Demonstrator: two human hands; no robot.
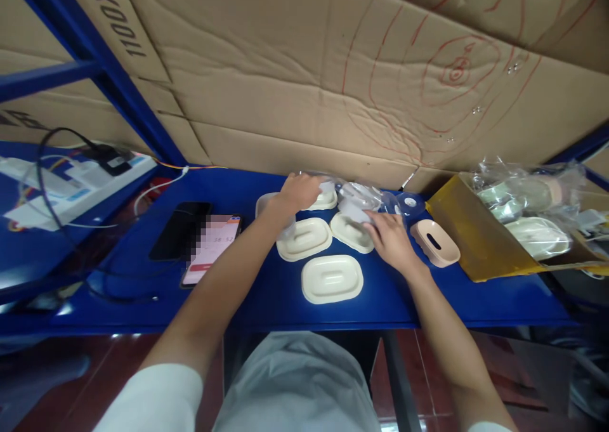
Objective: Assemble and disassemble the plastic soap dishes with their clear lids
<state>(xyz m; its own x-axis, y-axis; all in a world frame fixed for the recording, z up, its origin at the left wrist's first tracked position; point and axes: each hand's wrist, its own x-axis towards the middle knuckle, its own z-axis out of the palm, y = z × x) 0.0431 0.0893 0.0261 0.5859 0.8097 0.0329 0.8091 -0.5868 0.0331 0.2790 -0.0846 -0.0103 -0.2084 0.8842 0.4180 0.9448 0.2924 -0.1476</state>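
My left hand (301, 192) reaches to the back of the table with its fingers curled. A whitish piece shows at its fingertips, beside a cream oval tray (326, 200), but I cannot tell its kind. My right hand (391, 236) has its fingertips on a small translucent white piece (356, 214), above another cream tray (353, 234). Nearer to me lie two more cream oval trays with raised middles, one at the left (304, 238) and one in front (332, 280). Crumpled clear plastic bags (364, 195) lie behind the hands.
A peach soap dish (435, 243) with a dark slot sits right of my right hand. Further right, a cardboard box (464, 229) holds bagged dishes. A translucent container (266, 207), a lit phone (212, 248), a black phone (178, 231) and a power strip (80, 191) are leftward.
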